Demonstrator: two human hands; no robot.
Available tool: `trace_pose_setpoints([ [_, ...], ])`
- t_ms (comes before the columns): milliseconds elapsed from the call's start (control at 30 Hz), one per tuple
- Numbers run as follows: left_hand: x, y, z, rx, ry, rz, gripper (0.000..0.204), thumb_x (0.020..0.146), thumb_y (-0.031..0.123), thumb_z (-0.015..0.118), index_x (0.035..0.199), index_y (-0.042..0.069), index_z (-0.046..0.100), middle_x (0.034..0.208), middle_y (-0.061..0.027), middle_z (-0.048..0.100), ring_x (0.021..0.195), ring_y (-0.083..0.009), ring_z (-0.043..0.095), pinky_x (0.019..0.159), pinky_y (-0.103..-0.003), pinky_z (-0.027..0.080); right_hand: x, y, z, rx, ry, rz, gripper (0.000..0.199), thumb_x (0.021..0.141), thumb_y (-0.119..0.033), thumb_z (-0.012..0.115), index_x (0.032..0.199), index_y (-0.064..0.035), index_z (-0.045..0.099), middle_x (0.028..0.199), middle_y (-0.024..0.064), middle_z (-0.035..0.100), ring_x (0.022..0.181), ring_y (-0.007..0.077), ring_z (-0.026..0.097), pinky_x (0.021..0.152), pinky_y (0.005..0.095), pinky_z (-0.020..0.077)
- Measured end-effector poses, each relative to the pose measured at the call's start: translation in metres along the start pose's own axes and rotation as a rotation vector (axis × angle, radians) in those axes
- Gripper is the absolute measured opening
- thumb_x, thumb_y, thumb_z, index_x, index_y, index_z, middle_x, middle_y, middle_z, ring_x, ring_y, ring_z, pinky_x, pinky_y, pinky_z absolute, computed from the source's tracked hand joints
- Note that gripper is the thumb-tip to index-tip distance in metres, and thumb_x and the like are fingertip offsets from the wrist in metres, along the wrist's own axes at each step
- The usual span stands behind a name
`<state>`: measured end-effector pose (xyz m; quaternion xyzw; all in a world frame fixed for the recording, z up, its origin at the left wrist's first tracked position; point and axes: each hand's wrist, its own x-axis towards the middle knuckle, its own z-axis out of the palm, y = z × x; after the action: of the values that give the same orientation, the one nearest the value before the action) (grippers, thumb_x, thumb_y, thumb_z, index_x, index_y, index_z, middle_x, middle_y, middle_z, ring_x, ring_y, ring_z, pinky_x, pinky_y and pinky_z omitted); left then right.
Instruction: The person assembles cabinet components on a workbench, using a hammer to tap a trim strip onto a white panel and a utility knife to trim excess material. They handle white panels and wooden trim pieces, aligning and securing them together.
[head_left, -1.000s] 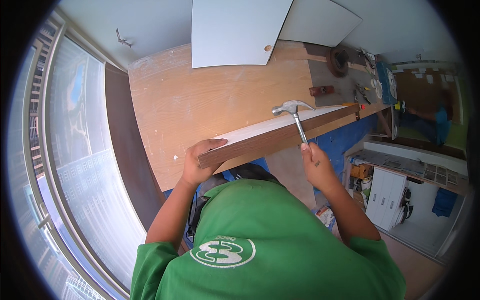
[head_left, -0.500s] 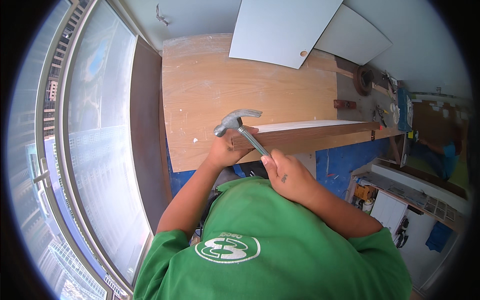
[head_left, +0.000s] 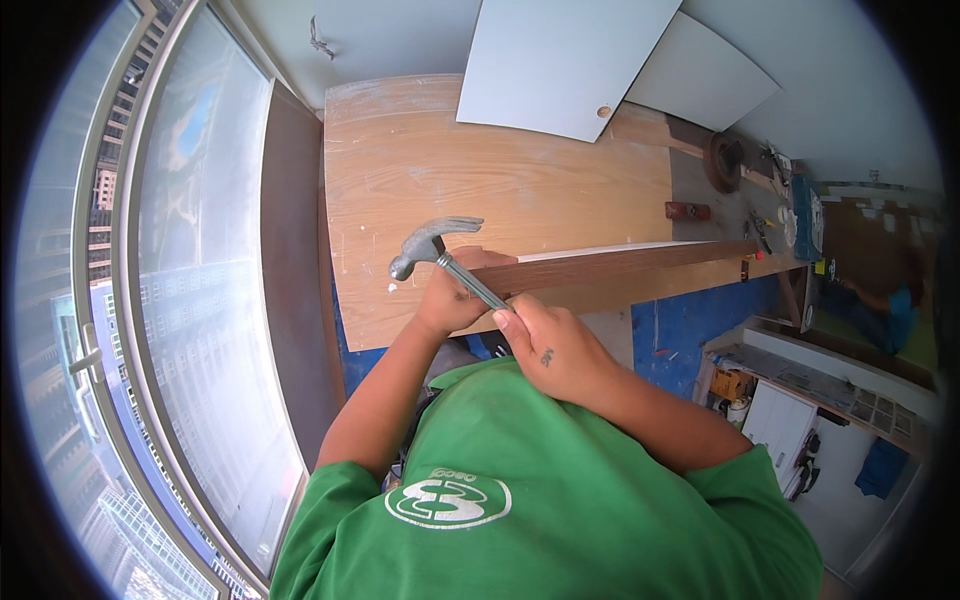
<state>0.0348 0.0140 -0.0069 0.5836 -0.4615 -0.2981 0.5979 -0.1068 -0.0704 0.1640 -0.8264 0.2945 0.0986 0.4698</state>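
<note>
Right fingers (head_left: 508, 324) grip a hammer (head_left: 462, 277); left fingers (head_left: 486, 258) (partly hidden) clasp a brown board (head_left: 620, 267).

A workbench (head_left: 490, 180) spans the centre, a window (head_left: 215, 270) the left. At the top, a front panel (head_left: 560, 65) overlaps a rear panel (head_left: 705, 75) to its right. A board (head_left: 630, 264) runs along the workbench's lower edge, left end in the left hand (head_left: 447, 304). The right hand's (head_left: 548, 342) hammer (head_left: 425, 246) crosses before it. Lower right: a cabinet (head_left: 778, 420).

Left arm (head_left: 385, 395) is stretched forward, left hand (head_left: 450, 300) partly hidden; right arm (head_left: 665, 420) is bent inward across torso (head_left: 580, 490), right hand (head_left: 555, 347) curled tight.
</note>
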Motion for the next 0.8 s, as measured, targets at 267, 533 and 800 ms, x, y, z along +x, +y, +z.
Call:
trace_pose_setpoints([
  [267,-0.007,0.003,0.003,0.042,-0.007,-0.119,0.047,0.07,0.012,0.087,0.115,0.01,0.079,0.112,-0.0089,0.079,0.106,-0.0315,0.073,0.106,-0.045,0.05,-0.023,0.04,-0.037,-0.175,0.1,0.248,0.04,0.111,-0.034,0.051,0.09,0.0008,0.057,0.074,0.0265,0.064,0.071,0.0485,0.064,0.065,0.056,0.049],
  [533,-0.006,0.005,0.007,-0.005,0.011,-0.084,0.043,0.072,0.008,0.086,0.114,0.008,0.079,0.109,-0.0117,0.08,0.102,-0.0341,0.072,0.102,-0.042,0.052,-0.064,0.141,-0.141,-0.341,0.575,0.611,0.046,0.111,-0.038,0.05,0.088,0.0007,0.059,0.077,0.0271,0.063,0.072,0.047,0.06,0.067,0.0496,0.0483],
  [800,0.0,0.01,0.006,-0.003,0.002,-0.188,0.038,0.075,0.006,0.088,0.111,0.006,0.08,0.105,-0.0124,0.079,0.101,-0.0312,0.072,0.095,-0.041,0.055,-0.054,0.106,-0.065,-0.142,0.361,0.38,0.045,0.11,-0.038,0.052,0.086,0.0006,0.055,0.077,0.028,0.062,0.072,0.048,0.06,0.067,0.0512,0.0475],
])
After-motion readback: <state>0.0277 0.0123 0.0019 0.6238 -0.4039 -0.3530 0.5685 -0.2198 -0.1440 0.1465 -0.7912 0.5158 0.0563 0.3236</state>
